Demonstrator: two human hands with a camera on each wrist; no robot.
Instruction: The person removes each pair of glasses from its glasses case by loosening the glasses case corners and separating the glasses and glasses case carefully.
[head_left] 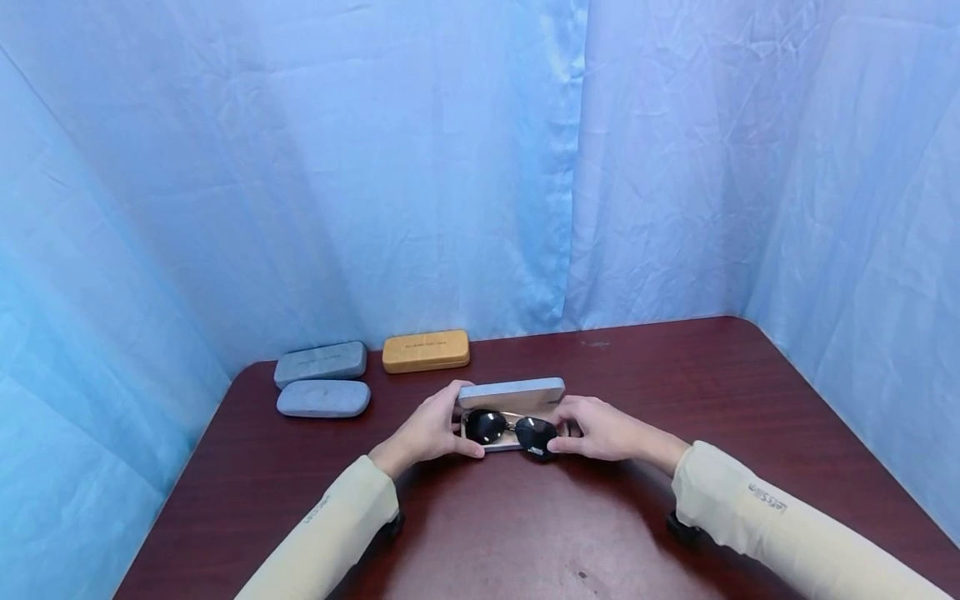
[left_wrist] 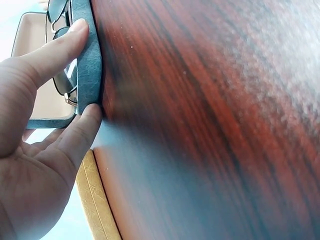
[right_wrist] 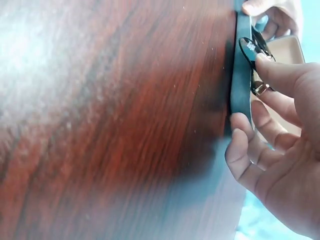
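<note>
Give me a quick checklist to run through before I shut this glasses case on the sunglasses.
1. Lid fully open: ok. The lid stands up behind the open case.
2. Sunglasses inside the tray: ok, mostly. The sunglasses lie across it, though the right lens sits at the front edge.
3. Temples folded flat: cannot tell, the lenses hide them.
4. Case held steady: ok. The left hand grips its left end and the right hand pinches the frame at the right end.
5. Fingers out of the lid's path: not ok. Fingertips curl over the rim.
6. Room behind: ok. The tan case and two grey cases lie well apart.
</note>
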